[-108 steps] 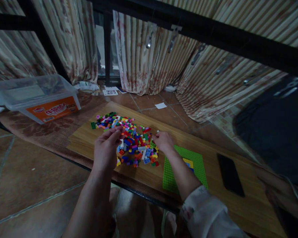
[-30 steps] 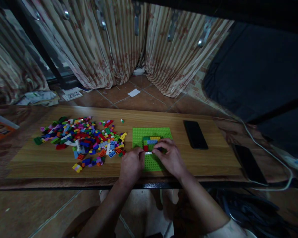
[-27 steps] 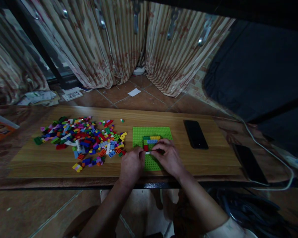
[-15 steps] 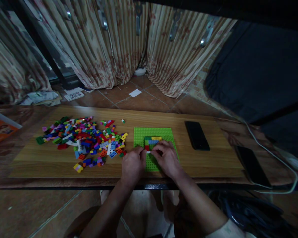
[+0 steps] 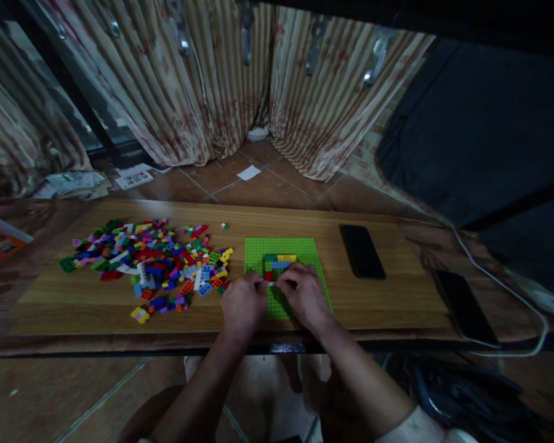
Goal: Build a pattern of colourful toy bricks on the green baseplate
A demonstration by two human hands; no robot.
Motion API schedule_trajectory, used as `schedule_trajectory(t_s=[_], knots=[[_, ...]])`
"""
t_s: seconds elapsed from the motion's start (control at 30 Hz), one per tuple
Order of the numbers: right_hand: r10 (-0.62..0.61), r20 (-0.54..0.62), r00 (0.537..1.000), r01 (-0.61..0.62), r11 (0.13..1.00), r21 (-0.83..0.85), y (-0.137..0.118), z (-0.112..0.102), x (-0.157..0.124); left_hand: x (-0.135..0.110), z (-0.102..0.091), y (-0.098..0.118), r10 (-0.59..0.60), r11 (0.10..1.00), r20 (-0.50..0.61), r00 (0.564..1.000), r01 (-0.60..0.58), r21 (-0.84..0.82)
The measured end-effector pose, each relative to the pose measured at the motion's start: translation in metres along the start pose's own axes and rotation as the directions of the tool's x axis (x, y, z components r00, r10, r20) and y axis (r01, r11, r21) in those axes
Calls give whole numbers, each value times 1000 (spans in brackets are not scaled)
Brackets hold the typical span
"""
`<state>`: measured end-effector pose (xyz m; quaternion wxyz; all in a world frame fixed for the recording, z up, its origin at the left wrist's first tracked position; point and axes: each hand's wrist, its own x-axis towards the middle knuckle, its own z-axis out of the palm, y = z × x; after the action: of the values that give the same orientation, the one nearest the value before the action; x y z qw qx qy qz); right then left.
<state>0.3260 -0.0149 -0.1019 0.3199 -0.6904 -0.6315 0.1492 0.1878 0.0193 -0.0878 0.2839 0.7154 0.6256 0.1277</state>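
Observation:
A green baseplate (image 5: 253,246) lies on the wooden board, with a small build of toy bricks on it. Yellow (image 5: 286,258), green, light blue (image 5: 281,265) and red (image 5: 268,275) bricks show in that build. At its near edge a small white brick (image 5: 272,283) sits between my two hands. My left hand (image 5: 244,301) is closed, its thumb and forefinger pinched at the brick's left end. From the other side, my right hand (image 5: 306,295) pinches at its right end, fingers curled over the baseplate. The fingers hide part of the build.
A loose pile of coloured bricks (image 5: 152,258) spreads over the left of the wooden board (image 5: 388,307). Right of the baseplate lies a black phone (image 5: 362,251); a second dark phone (image 5: 466,307) with a white cable (image 5: 503,280) is farther right. An orange-and-white box (image 5: 0,240) stands far left.
The whole view has shifted slightly, so things appear a little farther left. Both hands stay pinched at the white brick, with hardly any movement against the baseplate.

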Motion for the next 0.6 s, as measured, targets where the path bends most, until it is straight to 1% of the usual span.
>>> schedule_trajectory(t_s=[0.17,0.27,0.33,0.4,0.43,0.47,0.5,0.53,0.6], knots=[[-9,-17,1000,9,1000,-12,-2,4,-3,-2,0,1,22,999,-8,1000,-22,35],[-16,-36,999,18,998,58,-1,2,-3,-4,1,0,34,999,-11,999,-34,34],[-2,-98,995,15,990,139,3,-4,-1,-5,1,-1,54,998,-23,998,-53,16],[79,-216,973,-27,972,233,9,-12,3,-4,0,-2,54,999,-30,998,-54,-2],[149,-277,949,-69,957,281,14,-16,5,-3,-1,-2,48,999,-26,999,-48,-16],[226,-313,922,-118,937,330,18,-20,7,-2,-3,-3,41,998,-17,999,-42,-38],[298,-330,896,-165,912,375,23,-22,9,-1,-5,-3,37,997,-8,999,-37,-65],[357,-323,877,-208,886,414,27,-25,11,0,-7,-4,40,994,0,999,-40,-98],[413,-269,870,-269,855,443,33,-26,13,1,-10,-6,60,985,-1,998,-59,-164]])
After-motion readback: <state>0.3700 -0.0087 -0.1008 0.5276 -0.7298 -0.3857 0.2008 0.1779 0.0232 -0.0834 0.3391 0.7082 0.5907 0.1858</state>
